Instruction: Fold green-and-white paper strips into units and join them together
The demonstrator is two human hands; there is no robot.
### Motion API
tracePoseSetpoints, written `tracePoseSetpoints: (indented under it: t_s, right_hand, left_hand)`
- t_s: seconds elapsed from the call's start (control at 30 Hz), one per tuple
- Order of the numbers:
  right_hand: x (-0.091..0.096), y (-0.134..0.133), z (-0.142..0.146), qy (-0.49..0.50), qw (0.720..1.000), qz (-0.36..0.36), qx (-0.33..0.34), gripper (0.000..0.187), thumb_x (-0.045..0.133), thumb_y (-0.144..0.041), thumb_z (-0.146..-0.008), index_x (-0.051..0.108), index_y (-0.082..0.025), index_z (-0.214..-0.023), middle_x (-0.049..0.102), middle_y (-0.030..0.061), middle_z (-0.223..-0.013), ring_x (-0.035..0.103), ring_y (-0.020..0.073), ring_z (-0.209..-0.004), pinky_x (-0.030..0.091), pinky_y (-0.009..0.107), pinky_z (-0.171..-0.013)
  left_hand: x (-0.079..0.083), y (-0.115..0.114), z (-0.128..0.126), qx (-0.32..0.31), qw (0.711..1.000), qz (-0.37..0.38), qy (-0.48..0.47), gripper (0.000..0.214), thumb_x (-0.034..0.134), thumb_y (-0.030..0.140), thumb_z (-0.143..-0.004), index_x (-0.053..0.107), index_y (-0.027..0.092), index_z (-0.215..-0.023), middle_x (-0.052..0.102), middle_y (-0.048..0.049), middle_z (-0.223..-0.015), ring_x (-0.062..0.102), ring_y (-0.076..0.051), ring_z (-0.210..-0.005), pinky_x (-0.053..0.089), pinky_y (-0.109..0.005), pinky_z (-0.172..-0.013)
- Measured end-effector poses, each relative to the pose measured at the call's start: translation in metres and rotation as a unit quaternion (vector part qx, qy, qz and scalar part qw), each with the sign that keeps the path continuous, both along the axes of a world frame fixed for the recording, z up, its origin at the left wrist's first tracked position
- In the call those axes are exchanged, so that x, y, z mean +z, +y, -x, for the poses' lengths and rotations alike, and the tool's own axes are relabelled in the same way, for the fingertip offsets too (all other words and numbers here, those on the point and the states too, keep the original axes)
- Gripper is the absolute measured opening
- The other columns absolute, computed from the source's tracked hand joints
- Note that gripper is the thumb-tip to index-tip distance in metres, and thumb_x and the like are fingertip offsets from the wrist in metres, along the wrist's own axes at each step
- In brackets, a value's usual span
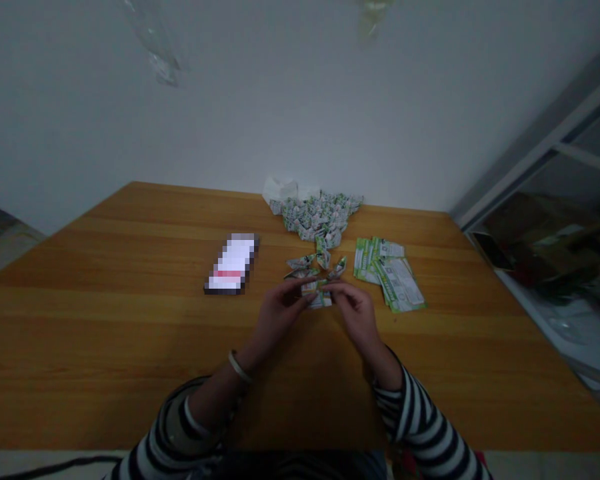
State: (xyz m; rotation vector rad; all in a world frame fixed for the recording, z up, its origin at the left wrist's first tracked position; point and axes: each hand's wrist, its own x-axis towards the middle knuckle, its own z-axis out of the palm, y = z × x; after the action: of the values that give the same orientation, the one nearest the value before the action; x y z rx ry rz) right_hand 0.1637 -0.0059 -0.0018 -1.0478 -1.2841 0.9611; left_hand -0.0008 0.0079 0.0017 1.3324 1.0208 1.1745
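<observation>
Left hand [280,319] and right hand [357,317] close together above the middle of a wooden table [105,333]. Grip closed from both sides on a small printed paper piece [316,295], green and white, with the fingertips of each hand pinching it at opposite edges. Exact fold of the paper not discernible. Paper piece located at the near side of several small folded paper shapes [301,262], which lie just beyond the fingers. Farther on, a heap of folded paper [316,215] near the far table edge, with a white paper item [280,190] partly behind it. To the right of the hands, a loose stack of flat printed cards [393,277] in matching green and white. To the left, a blurred white object [231,263], identity not determinable. Bangle [239,367] on the left wrist; black-and-white striped sleeves [420,417] on both forearms. Behind the table, a white wall [280,100].
</observation>
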Motion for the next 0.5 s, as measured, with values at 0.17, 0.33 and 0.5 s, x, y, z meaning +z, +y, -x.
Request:
tracePoseSetpoints:
  t_s: [0.17, 0.33, 0.5]
  right_hand:
    - [-0.005, 0.001, 0.008, 0.121, 0.988, 0.098, 0.025, 0.036, 0.073, -0.029, -0.073, 0.065, -0.023, -0.107, 0.075, 0.0035, -0.091, 0.07, 0.0187, -0.081, 0.054, 0.029, -0.069]
    - [-0.016, 0.004, 0.006, 0.096, 0.988, 0.122, 0.002, 0.038, 0.074, -0.03, -0.071, 0.067, -0.019, -0.107, 0.076, 0.0028, -0.078, 0.071, 0.0188, -0.073, 0.056, 0.031, -0.07]
    - [-0.015, -0.002, 0.014, 0.033, 0.994, 0.094, 0.039, 0.041, 0.072, -0.027, -0.073, 0.067, -0.023, -0.113, 0.076, 0.0039, -0.094, 0.071, 0.0212, -0.088, 0.057, 0.037, -0.083]
  left_hand:
    - [-0.01, -0.001, 0.001, 0.035, 0.983, -0.126, 0.126, 0.031, 0.065, 0.031, -0.082, 0.069, 0.022, -0.112, 0.068, -0.008, -0.102, 0.065, -0.018, -0.086, 0.056, -0.029, -0.073]
    - [-0.013, -0.004, 0.002, -0.005, 0.895, -0.275, 0.35, 0.032, 0.051, 0.022, -0.091, 0.062, 0.02, -0.121, 0.064, -0.0135, -0.113, 0.063, -0.023, -0.1, 0.053, -0.037, -0.086]
    - [-0.008, -0.008, 0.003, 0.001, 0.859, -0.265, 0.439, 0.034, 0.05, 0.02, -0.09, 0.054, 0.019, -0.125, 0.065, -0.0126, -0.113, 0.066, -0.023, -0.093, 0.053, -0.031, -0.075]
